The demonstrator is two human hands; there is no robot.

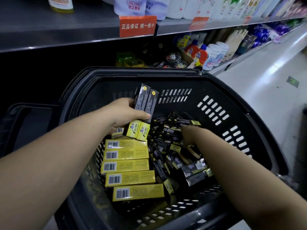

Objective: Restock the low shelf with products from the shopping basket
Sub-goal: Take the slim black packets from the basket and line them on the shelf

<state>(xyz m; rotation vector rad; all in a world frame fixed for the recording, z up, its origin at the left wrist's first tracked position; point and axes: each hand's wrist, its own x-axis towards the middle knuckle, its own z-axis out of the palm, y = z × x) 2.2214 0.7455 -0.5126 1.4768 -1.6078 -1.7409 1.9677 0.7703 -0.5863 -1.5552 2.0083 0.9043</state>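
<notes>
The left hand (123, 113) holds two long black and yellow boxes (144, 107) side by side, inside the black basket (232, 100). The right hand (189, 136) is down in a pile of small black boxes (174, 156). Its fingers are hidden, so I cannot tell if it holds one. Yellow boxes (127, 165) lie in a row on the basket's left side. The low shelf (221, 68) is just behind the basket, with bottles (201, 55) on it.

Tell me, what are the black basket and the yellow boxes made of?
The basket looks like hard moulded plastic, slightly shiny: even slots, smooth rim. The yellow boxes look like thin printed cardboard, satin finish: sharp folded edges, printed barcodes. The two boxes gripped by the left hand seem cardboard too.
</notes>
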